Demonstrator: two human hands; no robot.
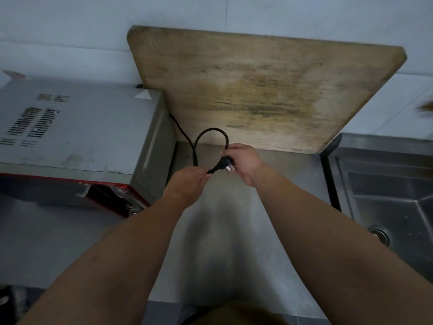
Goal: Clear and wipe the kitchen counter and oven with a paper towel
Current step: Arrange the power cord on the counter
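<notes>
A grey oven [70,132] with a red front stands on the steel counter [210,231] at the left. Its black power cord [206,134] runs from behind the oven and loops above the counter. My right hand [246,163] grips the cord just behind the plug [226,165], whose metal prongs point right. My left hand [187,184] pinches the cord a little below the plug. No paper towel is in view.
A large stained wooden cutting board [257,85] leans against the white tiled wall behind the counter. A steel sink [386,195] with a drain lies to the right. The oven's front overhangs near the counter's left part.
</notes>
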